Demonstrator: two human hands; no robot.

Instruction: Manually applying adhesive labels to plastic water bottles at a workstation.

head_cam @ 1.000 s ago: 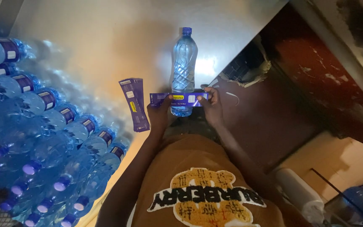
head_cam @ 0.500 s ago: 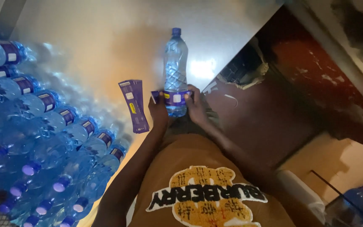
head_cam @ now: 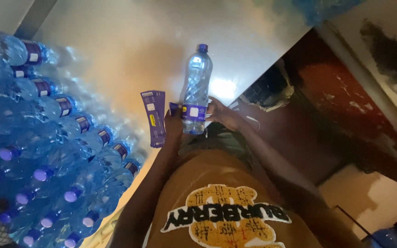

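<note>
My left hand (head_cam: 173,123) and right hand (head_cam: 220,113) both clasp the purple label (head_cam: 192,111) around the clear water bottle (head_cam: 195,89) lying on the metal table (head_cam: 129,50), beside loose label strips (head_cam: 154,117)

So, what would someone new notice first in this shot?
The clear water bottle lying on the shiny metal table at centre, with the left hand and right hand pressing a purple label around it. To the left, a big stack of blue-capped bottles; beside the hands, a loose strip of purple labels.
</note>
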